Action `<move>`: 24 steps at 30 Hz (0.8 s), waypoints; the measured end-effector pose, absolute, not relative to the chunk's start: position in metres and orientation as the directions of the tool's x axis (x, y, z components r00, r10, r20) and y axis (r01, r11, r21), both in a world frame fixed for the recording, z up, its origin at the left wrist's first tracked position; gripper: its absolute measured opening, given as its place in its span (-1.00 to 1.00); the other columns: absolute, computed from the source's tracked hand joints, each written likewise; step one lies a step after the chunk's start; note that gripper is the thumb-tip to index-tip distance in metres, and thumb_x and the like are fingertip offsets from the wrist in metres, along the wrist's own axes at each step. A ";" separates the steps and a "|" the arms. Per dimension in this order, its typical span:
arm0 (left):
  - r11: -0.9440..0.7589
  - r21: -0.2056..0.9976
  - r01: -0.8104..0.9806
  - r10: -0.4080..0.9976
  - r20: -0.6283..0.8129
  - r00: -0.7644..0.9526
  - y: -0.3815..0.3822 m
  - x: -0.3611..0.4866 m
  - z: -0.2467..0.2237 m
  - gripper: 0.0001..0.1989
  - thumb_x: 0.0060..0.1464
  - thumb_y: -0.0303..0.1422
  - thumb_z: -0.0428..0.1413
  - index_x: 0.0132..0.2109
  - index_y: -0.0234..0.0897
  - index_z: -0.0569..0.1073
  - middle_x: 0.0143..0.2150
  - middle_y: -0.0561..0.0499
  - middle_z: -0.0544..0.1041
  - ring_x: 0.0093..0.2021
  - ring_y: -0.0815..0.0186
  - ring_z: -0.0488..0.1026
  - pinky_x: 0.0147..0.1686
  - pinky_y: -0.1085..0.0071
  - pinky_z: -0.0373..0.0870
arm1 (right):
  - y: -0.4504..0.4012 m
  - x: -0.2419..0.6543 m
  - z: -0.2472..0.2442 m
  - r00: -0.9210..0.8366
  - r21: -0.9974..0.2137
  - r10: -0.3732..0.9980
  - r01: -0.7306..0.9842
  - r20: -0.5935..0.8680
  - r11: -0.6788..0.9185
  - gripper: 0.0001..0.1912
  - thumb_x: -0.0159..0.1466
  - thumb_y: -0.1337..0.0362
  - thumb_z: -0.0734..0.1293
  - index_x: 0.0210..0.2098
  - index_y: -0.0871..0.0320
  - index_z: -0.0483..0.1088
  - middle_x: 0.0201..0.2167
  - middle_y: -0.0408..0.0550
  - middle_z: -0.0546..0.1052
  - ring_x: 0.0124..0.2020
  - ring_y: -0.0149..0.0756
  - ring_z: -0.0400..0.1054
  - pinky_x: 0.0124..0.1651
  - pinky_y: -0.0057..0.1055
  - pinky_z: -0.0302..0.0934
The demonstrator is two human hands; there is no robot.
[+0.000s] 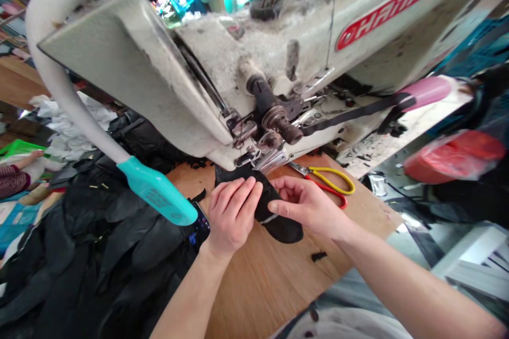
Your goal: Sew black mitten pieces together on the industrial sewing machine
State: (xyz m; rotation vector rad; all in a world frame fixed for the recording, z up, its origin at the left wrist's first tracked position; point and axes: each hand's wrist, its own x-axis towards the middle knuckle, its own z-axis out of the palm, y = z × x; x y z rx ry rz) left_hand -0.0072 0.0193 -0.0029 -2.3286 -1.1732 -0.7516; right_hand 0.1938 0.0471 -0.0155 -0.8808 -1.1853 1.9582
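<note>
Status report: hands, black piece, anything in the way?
Left hand flat on black piece; right hand at its right edge. Piece's far end by sewing machine. Scissors close beyond right hand; nothing seen blocking.

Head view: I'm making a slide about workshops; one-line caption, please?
Left hand on black cloth, right hand at its edge, at a sewing machine, scissors lying on the wooden table.

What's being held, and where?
A black, round-ended, cloth-like piece: the left hand lies flat on its far part; the right hand seems to pinch its right edge.
</note>
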 end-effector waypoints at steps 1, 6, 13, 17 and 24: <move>-0.561 -0.127 0.818 0.591 0.630 0.503 0.019 -0.008 -0.002 -0.64 0.20 -0.50 0.13 0.13 -0.20 0.48 -0.01 -0.09 0.63 0.03 0.19 0.54 0.04 0.21 0.41 | 0.046 0.194 -0.015 -0.544 -0.915 0.814 -0.189 -0.204 -0.356 -0.57 0.08 0.09 0.55 -0.16 0.19 0.48 -0.49 -0.17 0.48 -0.53 -0.45 0.27 -0.48 -0.51 0.16; -0.596 -0.118 0.794 0.591 0.605 0.534 0.020 -0.009 0.001 -0.64 0.19 -0.54 0.14 0.12 -0.26 0.47 0.01 -0.10 0.62 0.03 0.20 0.53 0.03 0.21 0.41 | 0.042 0.192 -0.016 -0.544 -0.924 0.817 -0.182 -0.191 -0.337 -0.68 0.18 0.10 0.47 -0.16 0.15 0.46 -0.46 -0.15 0.50 -0.50 -0.39 0.32 -0.47 -0.47 0.19; -0.611 -0.087 0.787 0.629 0.549 0.550 0.020 -0.010 0.005 -0.65 0.21 -0.54 0.12 0.13 -0.29 0.47 0.06 -0.11 0.60 0.02 0.17 0.51 0.01 0.18 0.42 | 0.038 0.188 -0.020 -0.515 -0.914 0.838 -0.228 -0.179 -0.336 -0.74 0.21 0.16 0.45 -0.20 0.17 0.43 -0.46 -0.16 0.51 -0.50 -0.43 0.31 -0.45 -0.50 0.18; -0.601 -0.077 0.796 0.653 0.526 0.544 0.021 -0.010 0.005 -0.64 0.22 -0.54 0.09 0.14 -0.28 0.46 0.09 -0.10 0.58 0.03 0.16 0.50 0.01 0.18 0.42 | 0.038 0.185 -0.019 -0.503 -0.899 0.844 -0.260 -0.185 -0.352 -0.69 0.15 0.17 0.50 -0.24 0.18 0.40 -0.46 -0.16 0.51 -0.49 -0.43 0.32 -0.44 -0.51 0.18; -0.574 -0.101 0.812 0.666 0.519 0.536 0.030 -0.013 0.005 -0.67 0.24 -0.51 0.08 0.14 -0.28 0.46 0.07 -0.09 0.58 0.03 0.16 0.48 0.02 0.18 0.41 | 0.047 0.176 -0.016 -0.474 -0.932 0.869 -0.232 -0.143 -0.280 -0.69 0.18 0.12 0.47 -0.25 0.20 0.39 -0.51 -0.19 0.44 -0.54 -0.47 0.22 -0.49 -0.51 0.09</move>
